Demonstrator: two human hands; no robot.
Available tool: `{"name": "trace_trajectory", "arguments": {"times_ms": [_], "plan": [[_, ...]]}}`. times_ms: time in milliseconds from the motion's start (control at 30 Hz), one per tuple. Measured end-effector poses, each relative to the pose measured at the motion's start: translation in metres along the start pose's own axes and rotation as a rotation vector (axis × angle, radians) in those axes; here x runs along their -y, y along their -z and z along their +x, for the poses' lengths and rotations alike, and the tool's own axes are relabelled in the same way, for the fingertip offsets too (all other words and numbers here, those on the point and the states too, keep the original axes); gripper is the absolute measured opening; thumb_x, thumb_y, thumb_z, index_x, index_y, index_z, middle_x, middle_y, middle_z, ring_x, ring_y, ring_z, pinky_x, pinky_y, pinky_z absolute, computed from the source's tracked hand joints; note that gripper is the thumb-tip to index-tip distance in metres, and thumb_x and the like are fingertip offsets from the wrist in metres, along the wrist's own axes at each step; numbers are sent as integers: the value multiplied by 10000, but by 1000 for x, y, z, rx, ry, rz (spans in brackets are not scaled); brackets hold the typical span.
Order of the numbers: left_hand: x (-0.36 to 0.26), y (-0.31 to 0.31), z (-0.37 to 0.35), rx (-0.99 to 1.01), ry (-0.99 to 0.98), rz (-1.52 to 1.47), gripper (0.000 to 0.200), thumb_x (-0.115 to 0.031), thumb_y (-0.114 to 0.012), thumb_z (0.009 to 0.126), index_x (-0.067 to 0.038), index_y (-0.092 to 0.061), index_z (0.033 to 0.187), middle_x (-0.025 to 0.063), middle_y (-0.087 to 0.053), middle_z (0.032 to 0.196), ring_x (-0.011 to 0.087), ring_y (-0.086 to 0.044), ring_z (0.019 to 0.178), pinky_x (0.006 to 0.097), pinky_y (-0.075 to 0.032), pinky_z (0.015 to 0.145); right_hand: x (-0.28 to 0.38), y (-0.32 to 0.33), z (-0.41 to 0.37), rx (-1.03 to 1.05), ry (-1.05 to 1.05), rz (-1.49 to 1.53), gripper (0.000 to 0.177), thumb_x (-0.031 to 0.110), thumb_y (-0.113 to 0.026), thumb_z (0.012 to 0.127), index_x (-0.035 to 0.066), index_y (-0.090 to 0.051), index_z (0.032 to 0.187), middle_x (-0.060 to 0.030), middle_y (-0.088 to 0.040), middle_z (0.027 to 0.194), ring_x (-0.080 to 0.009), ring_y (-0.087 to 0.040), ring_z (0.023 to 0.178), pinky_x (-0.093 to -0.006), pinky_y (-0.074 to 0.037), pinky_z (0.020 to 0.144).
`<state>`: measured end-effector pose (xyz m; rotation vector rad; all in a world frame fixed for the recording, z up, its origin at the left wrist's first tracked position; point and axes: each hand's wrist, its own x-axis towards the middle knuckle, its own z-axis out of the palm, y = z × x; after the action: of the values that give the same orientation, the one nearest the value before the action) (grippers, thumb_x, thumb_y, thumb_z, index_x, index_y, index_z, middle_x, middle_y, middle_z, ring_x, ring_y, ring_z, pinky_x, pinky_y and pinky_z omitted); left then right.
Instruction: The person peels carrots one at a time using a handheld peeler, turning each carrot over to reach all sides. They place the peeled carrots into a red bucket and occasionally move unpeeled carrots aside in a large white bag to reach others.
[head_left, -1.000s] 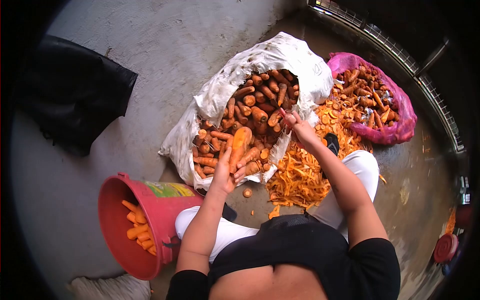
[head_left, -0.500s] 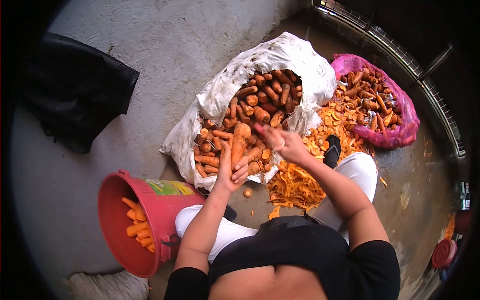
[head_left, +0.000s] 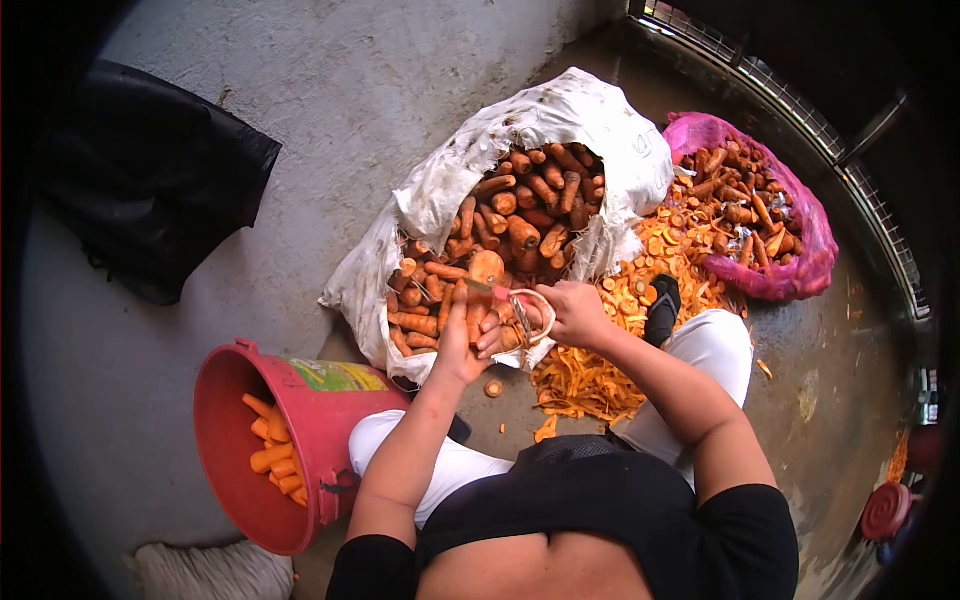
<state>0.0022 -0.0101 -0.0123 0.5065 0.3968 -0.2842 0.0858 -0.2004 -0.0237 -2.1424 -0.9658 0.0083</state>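
My left hand (head_left: pixel 464 342) wraps round a large unpeeled carrot (head_left: pixel 486 268), held upright over the front of the white sack (head_left: pixel 375 270). My right hand (head_left: pixel 580 314) is closed on a small red-handled tool (head_left: pixel 501 293), whose thin blade-like end lies across the carrot just below its top. A pale loop (head_left: pixel 547 316) with a metal strip shows at the fingers of the same hand. Many unpeeled carrots (head_left: pixel 540 188) fill the torn sack behind both hands. Orange peelings (head_left: pixel 590 380) and cut carrot ends lie heaped beside it on the floor.
A red bucket (head_left: pixel 335 425) with peeled carrots (head_left: pixel 272 460) lies tilted at the left. A pink net bag (head_left: pixel 815 225) of carrots and scraps stands at the back right. Black plastic (head_left: pixel 165 180) hangs by the wall. A red lid (head_left: pixel 886 511) is at the far right.
My right hand has moved down and towards my body, bringing the red-handled tool across the carrot. The pale loop now shows clearly. My left hand keeps its hold on the carrot.
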Motion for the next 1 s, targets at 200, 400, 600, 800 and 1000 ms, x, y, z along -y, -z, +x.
{"name": "trace_trajectory", "arguments": {"times_ms": [200, 400, 600, 800, 1000], "plan": [[-1, 9, 0, 28, 34, -62, 444, -442, -311, 991, -43, -505, 976, -10, -415, 581, 76, -325, 341, 205, -256, 309, 2, -3, -2, 16, 85, -92, 359, 463, -602, 840, 120, -610, 734, -107, -571, 576, -315, -591, 563, -435, -440, 495], [-4, 3, -3, -60, 53, 12, 456, -446, -288, 990, -44, -503, 964, -9, -405, 564, 78, -299, 320, 208, -238, 298, 4, 6, 2, 108, 58, -95, 346, 474, -608, 829, 134, -637, 769, -117, -582, 571, -325, -595, 555, -436, -448, 498], [-3, 7, -1, -89, 79, 63, 410, -442, -276, 982, -98, -490, 918, -19, -412, 569, 71, -306, 325, 202, -230, 292, 3, 6, 3, 98, 72, -170, 346, 468, -610, 826, 132, -637, 748, -111, -583, 570, -309, -601, 564, -422, -454, 500], [-5, 0, -2, -154, 115, 15, 430, -424, -258, 998, -68, -499, 1004, -19, -383, 554, 68, -284, 315, 194, -221, 285, -7, -1, 3, 10, 165, -269, 383, 480, -596, 833, 124, -599, 690, -90, -562, 550, -271, -591, 549, -395, -455, 494], [-4, -11, -19, -79, 143, 50, 380, -469, -308, 992, -153, -492, 1094, -15, -373, 542, 65, -281, 311, 192, -228, 287, -45, 13, 14, 217, -304, -433, 522, 612, -429, 908, 157, -613, 729, 19, -446, 472, -101, -375, 389, -300, -325, 356]]}}
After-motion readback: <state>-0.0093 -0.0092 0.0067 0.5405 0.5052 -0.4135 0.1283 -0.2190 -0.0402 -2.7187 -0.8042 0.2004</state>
